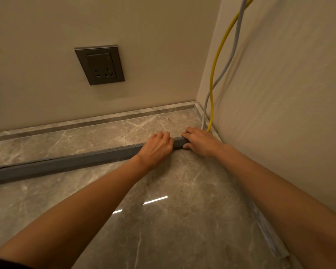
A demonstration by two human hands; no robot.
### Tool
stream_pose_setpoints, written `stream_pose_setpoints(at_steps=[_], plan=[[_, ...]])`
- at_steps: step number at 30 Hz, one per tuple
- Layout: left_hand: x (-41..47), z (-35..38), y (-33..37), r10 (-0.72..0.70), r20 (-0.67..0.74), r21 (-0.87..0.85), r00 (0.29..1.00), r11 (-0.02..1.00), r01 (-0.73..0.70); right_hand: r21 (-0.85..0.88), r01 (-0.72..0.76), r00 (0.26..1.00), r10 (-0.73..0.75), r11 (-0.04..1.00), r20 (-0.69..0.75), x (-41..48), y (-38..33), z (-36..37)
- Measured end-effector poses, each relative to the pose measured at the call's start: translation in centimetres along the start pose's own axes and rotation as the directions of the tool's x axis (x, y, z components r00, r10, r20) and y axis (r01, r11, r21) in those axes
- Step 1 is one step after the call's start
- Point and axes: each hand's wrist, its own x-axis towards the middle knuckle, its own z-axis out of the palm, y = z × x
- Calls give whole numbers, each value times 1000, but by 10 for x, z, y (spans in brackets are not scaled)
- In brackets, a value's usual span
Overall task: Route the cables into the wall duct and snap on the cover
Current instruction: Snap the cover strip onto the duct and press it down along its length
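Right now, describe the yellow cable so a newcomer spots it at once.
Start at the room corner on the right, where two cables hang down the side wall. The yellow cable runs down to the floor behind the right hand. Its neighbour, the grey cable, crosses it and is pale.

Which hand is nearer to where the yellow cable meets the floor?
Right. The right hand sits at the duct end, with the yellow cable coming down just behind it. The left hand grips the duct farther from the corner.

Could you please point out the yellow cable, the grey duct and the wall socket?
yellow cable [217, 61]: head view, mid-run along the wall.
grey duct [66, 164]: head view, its side wall.
wall socket [100, 65]: head view, faceplate centre.
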Motion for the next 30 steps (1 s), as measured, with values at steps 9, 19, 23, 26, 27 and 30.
stream_pose_setpoints(at_steps=[9,19,23,26,27,30], plan=[[9,-8,-4,-63,115,-229,991,969,88,123,-4,996,-7,992,84,2,4,-9],[12,-7,6,-196,96,-299,976,929,216,150,-21,999,15,988,39,-6,5,-6],[17,-8,11,-202,166,-396,965,883,253,134,-19,1000,18,991,11,-7,4,-4],[19,-10,12,-193,199,-398,961,880,259,135,-19,1000,20,991,-1,-9,4,-4],[19,-10,13,-197,194,-399,961,879,261,138,-19,1000,19,990,-2,-9,4,-4],[19,-9,14,-195,177,-396,965,883,251,135,-16,1000,17,991,-1,-10,3,-5]])
